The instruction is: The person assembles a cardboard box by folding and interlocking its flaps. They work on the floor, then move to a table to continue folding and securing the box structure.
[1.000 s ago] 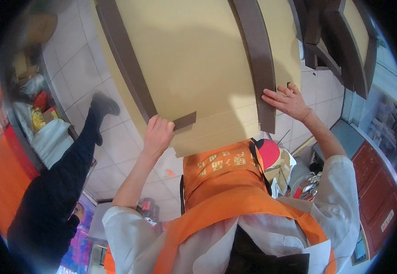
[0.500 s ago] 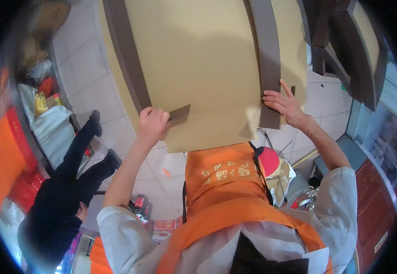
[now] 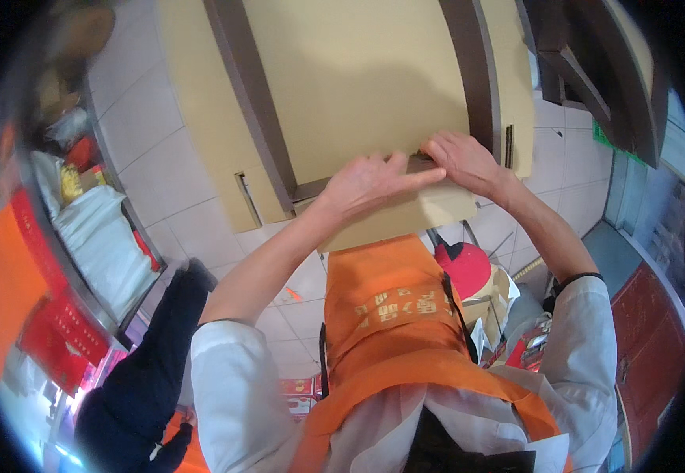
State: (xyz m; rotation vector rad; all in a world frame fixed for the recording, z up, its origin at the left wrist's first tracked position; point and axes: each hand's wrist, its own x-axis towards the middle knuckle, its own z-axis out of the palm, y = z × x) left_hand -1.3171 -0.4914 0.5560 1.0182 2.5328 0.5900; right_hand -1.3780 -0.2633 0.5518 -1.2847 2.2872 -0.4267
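A large cardboard sheet (image 3: 358, 71), tan on its inner face, lies in front of me. Its dark brown left side strip (image 3: 252, 87) and right side strip (image 3: 475, 71) stand folded up. At the near edge, my left hand (image 3: 370, 183) curls over the near cardboard flap (image 3: 405, 221), its thumb reaching toward the right. Close beside it, my right hand (image 3: 462, 162) grips the same flap near the right strip. The fingertips of both hands are partly hidden. A narrow slot (image 3: 248, 199) shows in the tan cardboard on the left, another slot (image 3: 509, 146) on the right.
Folded brown cardboard pieces (image 3: 606, 71) stand at the far right. To the left, a person in dark clothes (image 3: 141, 378) is near a shelf with a white bag (image 3: 106, 244). A round red object (image 3: 465, 268) and a carton lie below right, on the tiled floor (image 3: 145, 142).
My left hand has moved right and my right hand slightly left, so they nearly meet on the near flap. The side strips stand more upright. The person at left has shifted lower.
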